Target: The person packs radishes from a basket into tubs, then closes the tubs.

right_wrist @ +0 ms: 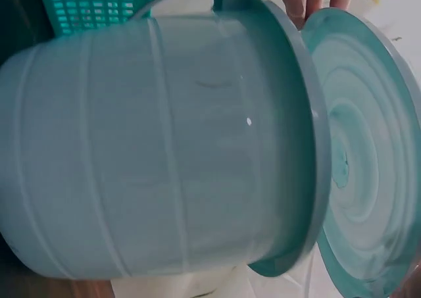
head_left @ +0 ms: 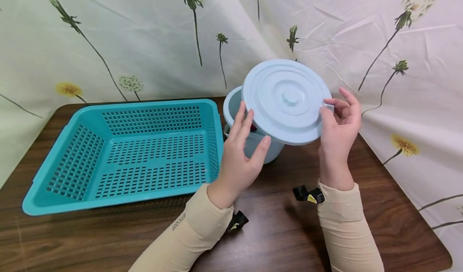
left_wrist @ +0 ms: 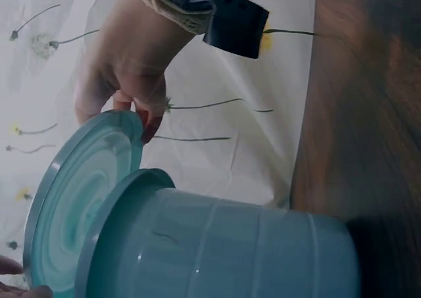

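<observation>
A round light-blue lid (head_left: 285, 103) with a small raised knob hangs tilted over the matching bucket (head_left: 231, 107). My right hand (head_left: 340, 117) pinches the lid's right edge between thumb and fingers. At the opposite edge is my left hand (head_left: 240, 155), its fingers nearly straight, fingertips right at the rim. From the left wrist view, the lid (left_wrist: 85, 199) shows its underside, with a gap between it and the bucket's rim (left_wrist: 125, 212). The bucket (right_wrist: 131, 153) stands upright on the table. A bit of something red shows inside it, mostly hidden beneath the lid.
A large turquoise perforated basket (head_left: 123, 195) sits on the left, close beside the bucket. Both stand on a dark wooden table (head_left: 267, 228). Behind hangs a white cloth (head_left: 152, 35) printed with dandelions. Small black wrist cameras are strapped to both sleeves.
</observation>
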Available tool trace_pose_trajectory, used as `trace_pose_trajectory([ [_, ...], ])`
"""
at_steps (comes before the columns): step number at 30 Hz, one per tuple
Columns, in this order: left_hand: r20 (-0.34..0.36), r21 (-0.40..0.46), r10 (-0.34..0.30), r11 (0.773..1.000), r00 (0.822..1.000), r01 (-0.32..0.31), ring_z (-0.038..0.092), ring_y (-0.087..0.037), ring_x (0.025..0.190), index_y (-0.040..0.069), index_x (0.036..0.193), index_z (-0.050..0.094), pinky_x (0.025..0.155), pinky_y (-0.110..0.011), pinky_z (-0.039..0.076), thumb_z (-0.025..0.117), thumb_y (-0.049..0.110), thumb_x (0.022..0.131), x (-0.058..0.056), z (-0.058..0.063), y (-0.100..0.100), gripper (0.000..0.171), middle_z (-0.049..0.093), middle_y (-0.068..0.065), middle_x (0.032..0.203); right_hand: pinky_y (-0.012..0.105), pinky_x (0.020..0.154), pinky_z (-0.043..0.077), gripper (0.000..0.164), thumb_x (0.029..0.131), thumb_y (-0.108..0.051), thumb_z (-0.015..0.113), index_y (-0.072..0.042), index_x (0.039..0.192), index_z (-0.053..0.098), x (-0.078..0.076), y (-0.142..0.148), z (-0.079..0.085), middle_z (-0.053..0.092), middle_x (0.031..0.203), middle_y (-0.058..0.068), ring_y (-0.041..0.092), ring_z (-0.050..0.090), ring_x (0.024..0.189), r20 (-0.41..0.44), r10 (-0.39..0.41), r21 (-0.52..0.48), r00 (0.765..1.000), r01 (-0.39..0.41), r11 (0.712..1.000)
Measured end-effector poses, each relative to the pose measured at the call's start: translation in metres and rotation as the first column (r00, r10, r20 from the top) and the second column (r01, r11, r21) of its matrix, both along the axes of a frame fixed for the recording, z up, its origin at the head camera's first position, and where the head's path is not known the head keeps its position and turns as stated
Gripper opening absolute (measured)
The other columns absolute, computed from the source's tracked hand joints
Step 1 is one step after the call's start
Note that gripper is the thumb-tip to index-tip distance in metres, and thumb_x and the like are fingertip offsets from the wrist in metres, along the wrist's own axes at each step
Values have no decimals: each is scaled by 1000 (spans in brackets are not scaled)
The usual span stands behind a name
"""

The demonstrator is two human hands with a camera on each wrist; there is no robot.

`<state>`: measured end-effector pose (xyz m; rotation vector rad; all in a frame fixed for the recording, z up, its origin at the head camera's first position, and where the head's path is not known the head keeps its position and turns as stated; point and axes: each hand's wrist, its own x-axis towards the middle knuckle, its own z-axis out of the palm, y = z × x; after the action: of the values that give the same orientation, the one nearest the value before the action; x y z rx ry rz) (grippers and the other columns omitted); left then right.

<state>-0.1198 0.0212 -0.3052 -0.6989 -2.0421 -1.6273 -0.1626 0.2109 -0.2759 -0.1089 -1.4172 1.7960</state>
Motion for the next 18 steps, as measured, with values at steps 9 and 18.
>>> trace_pose_trajectory([
  [9, 76, 43, 77, 996, 994, -81, 23, -22, 152, -5, 149, 36, 115, -43, 35, 60, 14, 97, -1, 7, -11, 60, 23, -12, 164, 28, 85, 42, 43, 83, 16, 51, -6, 117, 64, 0, -15, -7, 63, 87, 2, 20, 59, 94, 16, 58, 48, 998, -59, 997],
  [18, 285, 199, -33, 980, 958, -26, 18, -12, 152, 0, 155, 23, 119, -32, 27, 54, 14, 100, -5, 13, -21, 64, 14, -7, 166, 27, 87, 45, 39, 82, 17, 52, -6, 111, 66, 0, -25, -12, 64, 87, 2, 20, 61, 93, -5, 103, 45, 995, -102, 994],
])
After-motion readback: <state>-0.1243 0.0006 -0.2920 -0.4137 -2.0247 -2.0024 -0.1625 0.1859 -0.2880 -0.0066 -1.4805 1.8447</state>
